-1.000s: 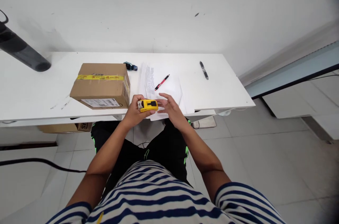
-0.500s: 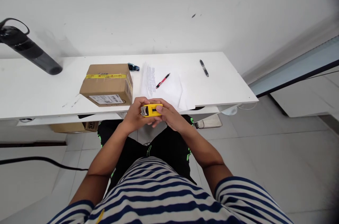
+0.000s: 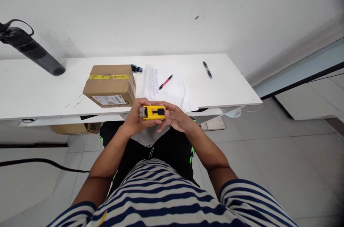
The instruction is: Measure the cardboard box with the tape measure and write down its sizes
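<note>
A yellow tape measure [image 3: 153, 112] with a black lock button and a silver metal end on its left is held in front of the desk edge. My left hand [image 3: 135, 117] is closed on it, with fingers along the far side and the thumb along the near side. My right hand [image 3: 177, 116] is closed around its right end, the thumb tip at the edge of the black button. Some right-hand fingers are hidden behind the tape measure. Just beyond my left hand stands a taped cardboard box [image 3: 113, 87] with a shipping label.
On the white desk [image 3: 223, 92] lie paper sheets [image 3: 172, 94], a red and black pen [image 3: 166, 82], a dark pen [image 3: 207, 69] and a small dark glossy object [image 3: 137, 68]. A dark bottle [image 3: 34, 53] is at the left. Below sits another cardboard box [image 3: 72, 129].
The tape measure has shifted slightly and more of its top shows. My right thumb has slid right, off the black button toward the case's end; the right-hand fingers have spread a little.
</note>
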The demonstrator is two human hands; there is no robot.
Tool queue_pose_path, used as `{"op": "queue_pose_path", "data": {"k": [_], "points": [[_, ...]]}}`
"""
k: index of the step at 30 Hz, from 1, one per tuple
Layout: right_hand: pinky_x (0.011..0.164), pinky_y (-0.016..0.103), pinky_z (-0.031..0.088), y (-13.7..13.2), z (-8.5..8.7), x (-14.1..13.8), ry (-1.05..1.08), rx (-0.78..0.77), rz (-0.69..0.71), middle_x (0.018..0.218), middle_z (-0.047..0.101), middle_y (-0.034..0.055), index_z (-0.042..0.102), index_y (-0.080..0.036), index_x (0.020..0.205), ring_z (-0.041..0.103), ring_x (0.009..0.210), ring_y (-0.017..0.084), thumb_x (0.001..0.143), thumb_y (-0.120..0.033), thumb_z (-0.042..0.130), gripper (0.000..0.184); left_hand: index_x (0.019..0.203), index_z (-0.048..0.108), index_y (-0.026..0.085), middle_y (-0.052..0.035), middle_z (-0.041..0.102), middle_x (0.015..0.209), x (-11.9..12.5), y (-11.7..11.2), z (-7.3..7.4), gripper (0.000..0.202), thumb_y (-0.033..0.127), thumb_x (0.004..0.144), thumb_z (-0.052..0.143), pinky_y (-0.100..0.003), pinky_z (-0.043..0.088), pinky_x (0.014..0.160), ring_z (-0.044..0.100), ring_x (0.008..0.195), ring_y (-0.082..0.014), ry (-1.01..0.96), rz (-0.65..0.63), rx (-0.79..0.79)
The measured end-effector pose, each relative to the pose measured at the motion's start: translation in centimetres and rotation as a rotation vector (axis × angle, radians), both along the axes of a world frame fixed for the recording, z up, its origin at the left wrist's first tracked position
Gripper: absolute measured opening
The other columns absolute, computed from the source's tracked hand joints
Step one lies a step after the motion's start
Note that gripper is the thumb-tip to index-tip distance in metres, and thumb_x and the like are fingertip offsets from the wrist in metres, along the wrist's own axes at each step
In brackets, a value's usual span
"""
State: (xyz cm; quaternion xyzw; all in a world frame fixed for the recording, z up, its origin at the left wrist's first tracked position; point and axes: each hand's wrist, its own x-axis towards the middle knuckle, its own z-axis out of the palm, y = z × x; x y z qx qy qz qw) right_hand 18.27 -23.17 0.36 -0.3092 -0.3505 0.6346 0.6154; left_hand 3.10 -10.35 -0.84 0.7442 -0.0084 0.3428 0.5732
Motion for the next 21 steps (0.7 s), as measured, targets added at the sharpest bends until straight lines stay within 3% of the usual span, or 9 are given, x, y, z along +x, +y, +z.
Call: {"op": "queue_pose_path", "data": {"k": [3,8,14,21], "points": [[0.061,0.034,0.068,0.0,0.0,0.4,0.016,-0.039,0.042,0.117,0.066,0.0048,0.061,-0.024,0.128,0.071,0.077,0.013,0.079,-0.038,0.082,0.055,0.111,0.044,0.026,-0.0087,0.074,0.114,-0.3,0.2,0.3,0.059,0.034,0.073,0.088,-0.040,0.057,0.090,0.072,0.111,-0.0237,0.074,-0.007,0.119],[0.065,0.034,0.069,-0.3,0.1,0.9,-0.002,-0.092,0.091,0.115,0.065,0.0037,0.060,-0.024,0.129,0.072,0.082,0.014,0.077,-0.033,0.085,0.059,0.103,0.046,0.024,-0.0106,0.074,0.112,-0.8,0.2,1.1,0.054,0.038,0.072,0.088,-0.041,0.055,0.089,0.074,0.101,-0.0229,0.166,0.037,0.273],[0.064,0.032,0.068,-0.4,-0.1,0.8,0.028,-0.074,0.153,0.110,0.064,0.0027,0.057,-0.024,0.128,0.072,0.081,0.014,0.074,-0.035,0.087,0.063,0.110,0.046,0.025,-0.0072,0.074,0.111,-0.8,-0.3,1.4,0.056,0.033,0.074,0.087,-0.036,0.056,0.084,0.074,0.101,-0.0209,0.027,-0.041,0.247],[0.065,0.034,0.068,-0.4,-0.5,0.7,0.050,-0.034,0.183,0.117,0.061,0.0035,0.052,-0.028,0.132,0.072,0.092,0.017,0.076,-0.040,0.085,0.066,0.152,0.025,0.030,-0.0051,0.073,0.104,-0.7,-0.1,1.8,0.110,0.043,0.066,0.092,-0.039,0.057,0.090,0.073,0.099,-0.0228,0.102,-0.043,0.266]]}}
